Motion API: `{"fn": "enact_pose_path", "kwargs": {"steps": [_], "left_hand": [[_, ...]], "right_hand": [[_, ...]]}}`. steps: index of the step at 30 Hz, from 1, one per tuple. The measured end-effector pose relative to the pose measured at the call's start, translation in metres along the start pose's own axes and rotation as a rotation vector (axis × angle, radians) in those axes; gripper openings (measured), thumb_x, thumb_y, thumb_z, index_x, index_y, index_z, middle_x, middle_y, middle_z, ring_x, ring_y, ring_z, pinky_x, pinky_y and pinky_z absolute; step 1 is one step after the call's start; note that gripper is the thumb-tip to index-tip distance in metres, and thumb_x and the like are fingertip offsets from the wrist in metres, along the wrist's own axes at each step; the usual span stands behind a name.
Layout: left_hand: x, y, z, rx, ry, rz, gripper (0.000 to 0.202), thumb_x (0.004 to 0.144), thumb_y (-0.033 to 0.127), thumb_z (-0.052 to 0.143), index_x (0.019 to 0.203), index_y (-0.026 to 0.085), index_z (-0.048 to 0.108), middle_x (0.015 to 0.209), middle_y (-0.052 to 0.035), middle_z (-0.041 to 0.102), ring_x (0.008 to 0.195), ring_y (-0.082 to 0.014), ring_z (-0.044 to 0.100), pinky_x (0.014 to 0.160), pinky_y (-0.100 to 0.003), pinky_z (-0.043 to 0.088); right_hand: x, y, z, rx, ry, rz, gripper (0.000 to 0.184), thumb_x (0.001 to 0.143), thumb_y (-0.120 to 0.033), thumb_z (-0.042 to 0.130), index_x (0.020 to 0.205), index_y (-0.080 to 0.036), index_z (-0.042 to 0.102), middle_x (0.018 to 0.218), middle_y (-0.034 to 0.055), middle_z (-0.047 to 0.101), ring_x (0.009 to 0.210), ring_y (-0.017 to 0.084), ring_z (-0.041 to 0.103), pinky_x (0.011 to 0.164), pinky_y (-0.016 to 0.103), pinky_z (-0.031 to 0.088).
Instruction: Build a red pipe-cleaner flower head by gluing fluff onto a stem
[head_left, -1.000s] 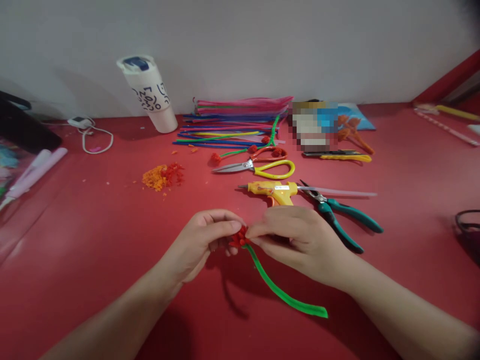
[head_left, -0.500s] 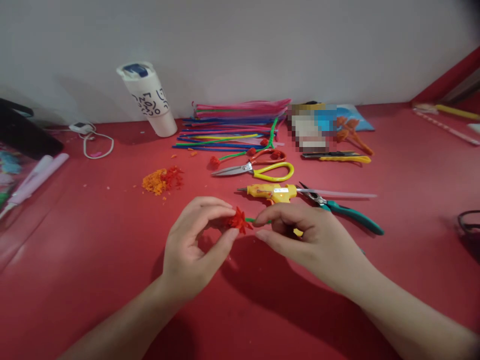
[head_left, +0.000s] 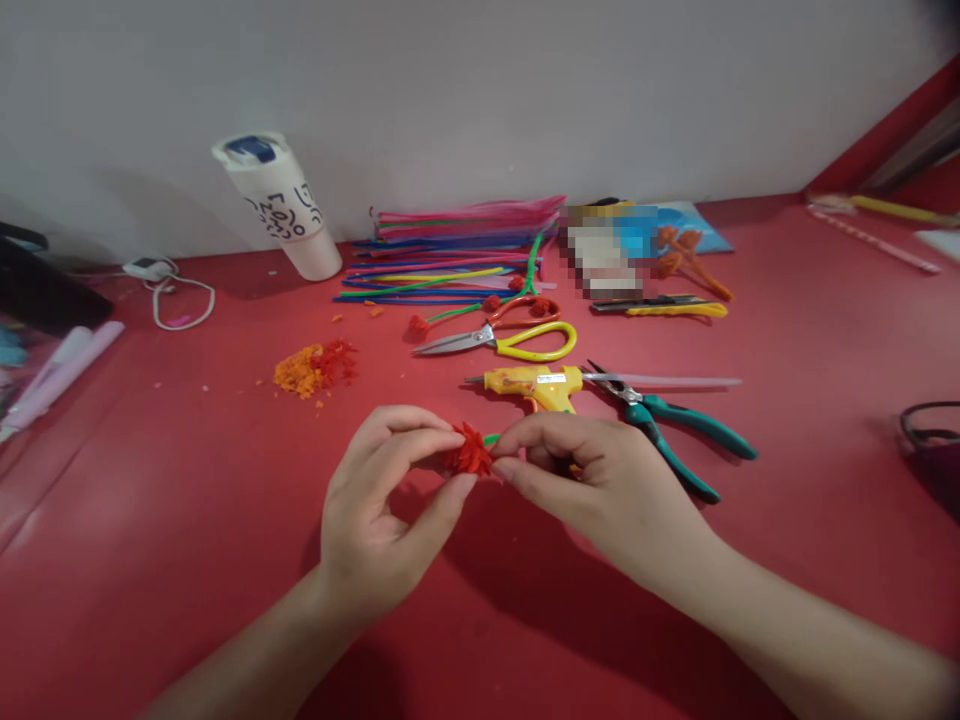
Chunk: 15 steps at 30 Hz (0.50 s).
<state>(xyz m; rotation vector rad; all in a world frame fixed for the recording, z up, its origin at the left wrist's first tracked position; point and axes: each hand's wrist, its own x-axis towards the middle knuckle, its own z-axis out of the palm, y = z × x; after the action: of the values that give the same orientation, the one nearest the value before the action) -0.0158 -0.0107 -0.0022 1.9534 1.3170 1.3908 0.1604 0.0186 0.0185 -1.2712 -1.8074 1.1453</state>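
A red pipe-cleaner flower (head_left: 472, 452) with spiky petals is held between the thumb and fingers of my left hand (head_left: 390, 500). Its green stem (head_left: 490, 440) points right and runs behind the fingers of my right hand (head_left: 592, 480). The right thumb and index finger pinch together at the petals' right edge. Just beyond my hands, a yellow glue gun (head_left: 532, 382) lies on its side with a clear glue stick (head_left: 667, 381) in its back. Green-handled pliers (head_left: 675, 440) rest right of it, jaws apart.
Scissors (head_left: 525, 340) lie beyond the glue gun, beside a green stem with small red balls (head_left: 450, 313). Behind are pipe cleaners (head_left: 465, 225) in several colours. Orange and red clippings (head_left: 300, 370) are piled left, near a white tumbler (head_left: 281, 205). A yellow cutter (head_left: 675, 308) lies back right.
My right fingertips have moved left from beside the stem onto the flower's petal edge. The flower is turned a little, its petals facing more toward me. The whole view has shifted slightly.
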Motion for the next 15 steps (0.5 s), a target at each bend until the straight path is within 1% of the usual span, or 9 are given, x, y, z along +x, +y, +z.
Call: {"fn": "enact_pose_path", "kwargs": {"steps": [4,11,15], "left_hand": [[0.0002,0.0,0.0015,-0.001,-0.006,-0.009,0.029,0.074,0.004,0.067,0.096,0.023,0.066,0.094,-0.0035,0.058,0.082,-0.015,0.061,0.07,-0.025,0.054],[-0.0014,0.001,0.0024,-0.03,0.015,-0.101,0.027,0.07,0.007,0.069,0.091,0.024,0.07,0.09,-0.0032,0.061,0.077,-0.0159,0.062,0.067,-0.026,0.054],[-0.0023,0.0001,0.0024,-0.044,-0.002,-0.145,0.022,0.074,0.011,0.068,0.091,0.024,0.069,0.092,-0.0033,0.06,0.08,-0.0157,0.062,0.069,-0.025,0.054]], "right_hand": [[0.0004,0.0009,0.0014,0.025,-0.014,0.042,0.011,0.076,-0.024,0.059,0.068,-0.019,0.065,0.054,-0.0029,0.055,0.046,0.008,0.043,0.041,0.018,0.033],[0.001,0.0039,0.0054,0.096,-0.042,0.126,0.013,0.076,-0.027,0.058,0.069,-0.018,0.063,0.054,-0.0035,0.05,0.047,0.008,0.038,0.042,0.02,0.029],[0.0027,0.0041,0.0046,0.107,-0.052,0.142,0.014,0.075,-0.029,0.058,0.069,-0.017,0.063,0.052,-0.0046,0.046,0.046,0.007,0.035,0.042,0.021,0.026]]}}
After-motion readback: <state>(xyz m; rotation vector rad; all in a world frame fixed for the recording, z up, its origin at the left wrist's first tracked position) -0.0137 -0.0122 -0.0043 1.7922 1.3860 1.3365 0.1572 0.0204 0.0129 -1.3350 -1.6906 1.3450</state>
